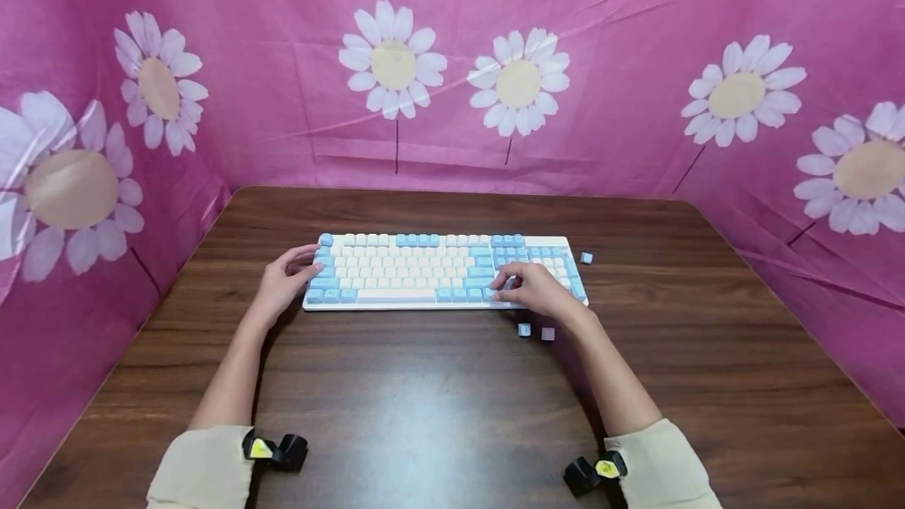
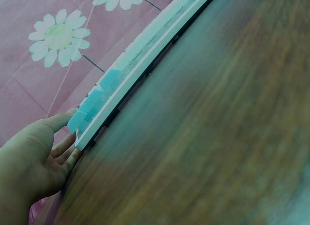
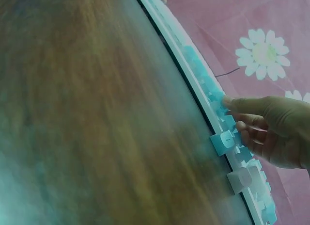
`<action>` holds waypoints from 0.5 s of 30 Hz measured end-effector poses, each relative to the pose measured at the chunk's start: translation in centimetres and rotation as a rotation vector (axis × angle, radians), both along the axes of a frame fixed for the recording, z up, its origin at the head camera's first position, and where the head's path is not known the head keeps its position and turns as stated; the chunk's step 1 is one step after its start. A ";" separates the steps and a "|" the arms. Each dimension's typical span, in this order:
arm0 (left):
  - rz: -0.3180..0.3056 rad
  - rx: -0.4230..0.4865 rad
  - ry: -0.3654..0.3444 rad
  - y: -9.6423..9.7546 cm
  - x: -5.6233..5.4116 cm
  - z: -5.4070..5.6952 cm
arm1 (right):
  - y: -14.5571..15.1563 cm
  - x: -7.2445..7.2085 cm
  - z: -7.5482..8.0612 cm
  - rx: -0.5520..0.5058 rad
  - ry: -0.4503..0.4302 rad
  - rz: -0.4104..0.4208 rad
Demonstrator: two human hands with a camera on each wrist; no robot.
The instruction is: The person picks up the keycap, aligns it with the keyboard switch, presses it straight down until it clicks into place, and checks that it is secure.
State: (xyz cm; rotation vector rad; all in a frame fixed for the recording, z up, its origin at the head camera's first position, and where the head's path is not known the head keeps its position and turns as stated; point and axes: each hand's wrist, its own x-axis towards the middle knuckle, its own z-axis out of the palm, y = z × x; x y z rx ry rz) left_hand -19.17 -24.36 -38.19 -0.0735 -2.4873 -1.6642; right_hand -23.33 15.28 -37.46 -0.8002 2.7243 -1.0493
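A keyboard (image 1: 403, 272) with white and light-blue keycaps lies on the wooden table. My left hand (image 1: 283, 281) grips its left end; in the left wrist view the thumb is on the blue corner keys (image 2: 77, 122) and the other fingers are at the case's side and underside. My right hand (image 1: 535, 287) is over the keyboard's right part, thumb and forefinger pinching at a blue keycap (image 3: 218, 100) near the front edge, its other fingers curled. That keycap is largely hidden. In front of the keyboard lie a loose blue keycap (image 1: 524, 329) and a pale pinkish one (image 1: 547, 334).
Another loose blue keycap (image 1: 587, 258) lies just beyond the keyboard's right end. The brown table (image 1: 396, 391) extends around everything. A pink cloth (image 1: 452, 155) with printed daisies hangs behind and on both sides. Both sleeves carry a black strapped device.
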 end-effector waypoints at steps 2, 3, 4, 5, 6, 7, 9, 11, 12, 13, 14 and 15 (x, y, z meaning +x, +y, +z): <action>-0.001 0.007 0.001 0.0 0.0 0.0 | 0.0 0.0 0.0 -0.001 0.000 -0.006; -0.003 0.008 0.003 -0.1 -0.2 -0.3 | 0.0 0.1 0.0 -0.002 -0.004 -0.010; -0.004 0.009 0.004 -0.3 -0.4 -0.6 | 0.0 0.1 0.0 -0.002 -0.005 -0.011; -0.003 0.009 0.005 -0.5 -0.6 -0.9 | 0.0 0.1 0.0 -0.004 -0.011 -0.016; -0.002 0.007 0.003 -0.7 -0.8 -1.3 | 0.0 0.1 -0.1 -0.004 -0.013 -0.020; 0.000 0.004 0.003 -0.9 -1.1 -1.7 | 0.0 0.2 -0.1 -0.006 -0.014 -0.024; 0.003 -0.007 0.004 -1.3 -1.5 -2.4 | 0.0 0.2 -0.1 -0.009 -0.013 -0.031; 0.008 -0.011 0.005 -1.4 -1.7 -2.7 | -0.1 0.1 -0.2 -0.011 -0.012 -0.043; 0.009 -0.014 0.006 -1.5 -1.7 -2.8 | -0.1 0.1 -0.3 -0.011 -0.011 -0.046; 0.009 -0.015 0.008 -1.5 -1.8 -2.9 | -0.1 0.1 -0.3 -0.012 -0.012 -0.052; 0.009 -0.017 0.007 -1.5 -1.8 -2.9 | -0.1 0.1 -0.4 -0.012 -0.016 -0.058; 0.009 -0.019 0.005 -1.5 -1.8 -2.9 | -0.1 0.1 -0.4 -0.013 -0.022 -0.065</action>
